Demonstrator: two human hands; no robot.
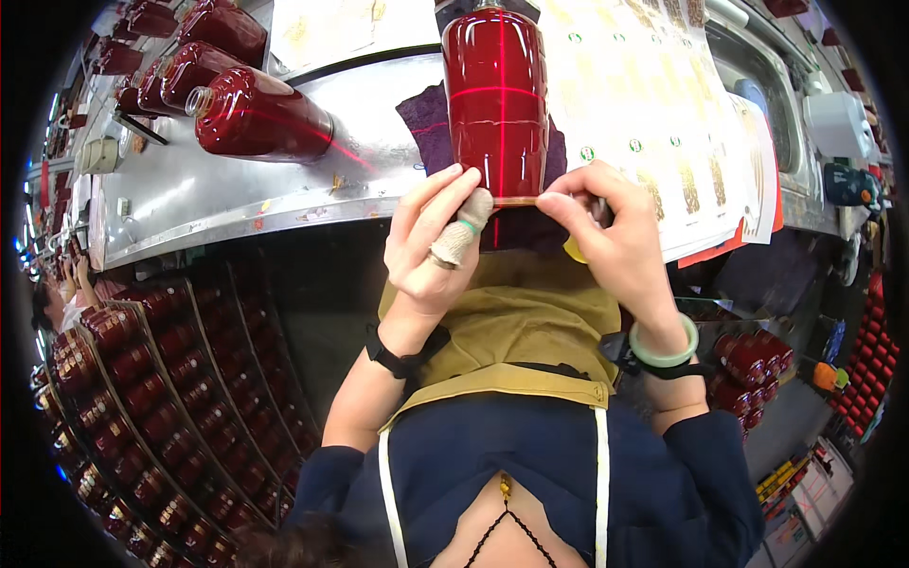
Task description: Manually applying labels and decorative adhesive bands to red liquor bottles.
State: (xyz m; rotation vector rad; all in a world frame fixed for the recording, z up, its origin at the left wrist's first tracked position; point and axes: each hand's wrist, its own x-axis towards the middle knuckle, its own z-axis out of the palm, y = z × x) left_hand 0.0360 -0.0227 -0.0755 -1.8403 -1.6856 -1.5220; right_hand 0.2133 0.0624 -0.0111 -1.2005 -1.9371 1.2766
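Note:
A glossy dark-red glass bottle (497, 104) lies on a purple cloth (423, 118), its neck away from me and its base towards me. Bright red light lines cross on its side. My left hand (431, 232) grips the bottle's near left edge; a knitted finger cover (461, 232) sits on one of its digits. At the near right corner of the base, my right hand (615, 222) is closed in a pinch, other fingers curled under. What it pinches is too small to make out. A thin gold-coloured line runs along the base edge between both hands. Something yellow (574, 250) shows below the right hand.
Another red bottle (260, 118) lies on the metal bench (379, 175) at left, with several more behind it. Sheets of gold labels (663, 123) cover the right side, over a red-orange sheet (729, 244). Racks of red bottles (170, 379) stand at lower left.

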